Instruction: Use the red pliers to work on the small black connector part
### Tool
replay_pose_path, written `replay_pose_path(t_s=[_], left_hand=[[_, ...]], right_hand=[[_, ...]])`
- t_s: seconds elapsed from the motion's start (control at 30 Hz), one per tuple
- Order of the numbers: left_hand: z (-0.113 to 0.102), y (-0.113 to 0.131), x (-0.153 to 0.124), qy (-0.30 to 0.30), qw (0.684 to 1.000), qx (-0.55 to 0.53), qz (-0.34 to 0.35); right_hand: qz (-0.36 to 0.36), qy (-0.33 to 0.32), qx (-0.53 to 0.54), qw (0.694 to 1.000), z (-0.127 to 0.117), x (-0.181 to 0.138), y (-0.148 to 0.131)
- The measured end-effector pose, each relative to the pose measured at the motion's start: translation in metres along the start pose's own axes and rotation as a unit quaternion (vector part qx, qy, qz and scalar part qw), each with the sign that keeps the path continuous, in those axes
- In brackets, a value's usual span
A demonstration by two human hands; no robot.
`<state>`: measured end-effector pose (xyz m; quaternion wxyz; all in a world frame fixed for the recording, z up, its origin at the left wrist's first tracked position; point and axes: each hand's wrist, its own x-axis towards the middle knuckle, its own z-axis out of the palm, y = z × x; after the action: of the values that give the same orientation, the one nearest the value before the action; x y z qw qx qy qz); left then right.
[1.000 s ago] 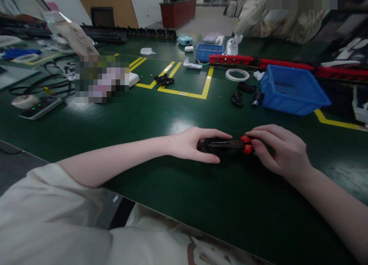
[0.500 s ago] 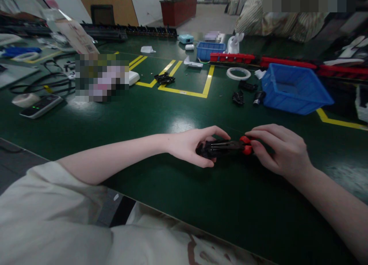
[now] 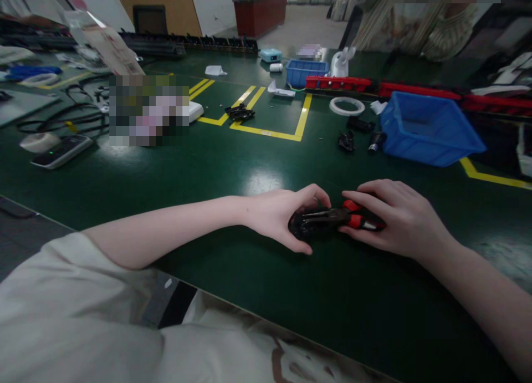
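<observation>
My left hand is curved around a glossy black part, its thumb and fingers on either side. Much of that part is hidden or too dark to make out. Pliers with red handles lie across to the right, their dark metal jaws over the black part. Whether the jaws grip it I cannot tell. Around the pliers' handles my right hand is bent, fingertips by the red grips and the handle ends inside the palm. Both hands are low over the green table.
A blue bin stands at the right, with small black parts and a tape roll beside it. More black parts lie near yellow tape lines. A grey device and cables are at the left. Red rails run behind.
My right hand has moved left and closed further around the pliers, with more of their handles showing. The black part in my left hand has shifted slightly right and down.
</observation>
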<state>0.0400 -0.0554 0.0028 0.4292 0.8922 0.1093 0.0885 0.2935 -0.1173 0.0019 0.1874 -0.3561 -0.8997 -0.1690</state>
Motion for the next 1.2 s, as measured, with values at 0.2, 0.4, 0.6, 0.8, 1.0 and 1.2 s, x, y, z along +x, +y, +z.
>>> replay_pose_path(t_s=[0.2, 0.4, 0.6, 0.8, 1.0, 1.2], left_hand=[[0.001, -0.001, -0.001, 0.004, 0.998, 0.057, 0.005], [0.001, -0.005, 0.001, 0.061, 0.981, 0.172, 0.071], [0.004, -0.011, -0.001, 0.102, 0.971, 0.211, 0.058], [0.001, -0.007, 0.0, 0.064, 0.971, 0.194, 0.123], [-0.004, -0.003, -0.001, -0.012, 0.963, 0.232, 0.134], [-0.01, -0.006, -0.002, 0.006, 0.948, 0.305, 0.091]], right_hand=[[0.014, 0.011, 0.016, 1.0, 0.003, -0.001, -0.001], [0.028, 0.022, 0.016, 0.999, -0.001, -0.002, -0.001], [0.04, 0.035, 0.016, 0.998, -0.003, -0.002, -0.002], [0.012, 0.099, 0.013, 0.995, -0.005, -0.004, -0.001], [0.0, 0.116, 0.006, 0.993, -0.007, -0.004, -0.001], [0.009, 0.108, 0.008, 0.994, -0.004, -0.003, 0.0]])
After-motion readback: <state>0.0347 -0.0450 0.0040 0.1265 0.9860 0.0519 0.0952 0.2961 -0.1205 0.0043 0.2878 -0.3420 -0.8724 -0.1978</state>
